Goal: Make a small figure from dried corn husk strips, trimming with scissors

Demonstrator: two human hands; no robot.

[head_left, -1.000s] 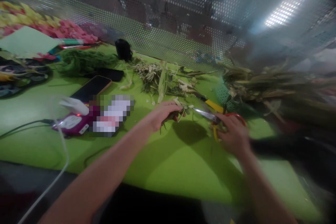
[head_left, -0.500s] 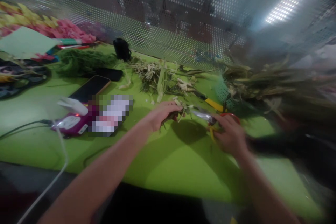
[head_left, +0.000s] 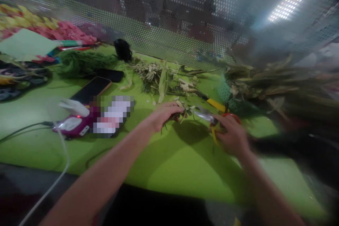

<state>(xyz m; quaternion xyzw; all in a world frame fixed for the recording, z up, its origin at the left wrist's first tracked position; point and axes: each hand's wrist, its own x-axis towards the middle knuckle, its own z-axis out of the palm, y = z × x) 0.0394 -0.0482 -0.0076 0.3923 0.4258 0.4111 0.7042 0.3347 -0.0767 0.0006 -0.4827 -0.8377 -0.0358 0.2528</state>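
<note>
My left hand (head_left: 168,113) is closed around a small bunch of plant stems (head_left: 183,111) near the middle of the green table. To its right, my right hand (head_left: 231,133) grips scissors (head_left: 205,116) with yellow handles, their metal blades pointing left at the cut ends of the stems. Whether the blades touch a stem is too blurred to tell. Behind my hands lies a pile of pale stem pieces and leaves (head_left: 153,74). A yellow-handled tool (head_left: 215,105) rests just beyond the scissors.
Left of my forearm are a dark phone (head_left: 91,90), a blurred-screen phone (head_left: 112,116) and a purple device (head_left: 76,123) with cables. Dried stalks (head_left: 262,81) fill a green basket (head_left: 224,90) at right. Green fibre (head_left: 82,63) and pink flowers (head_left: 71,31) lie at back left.
</note>
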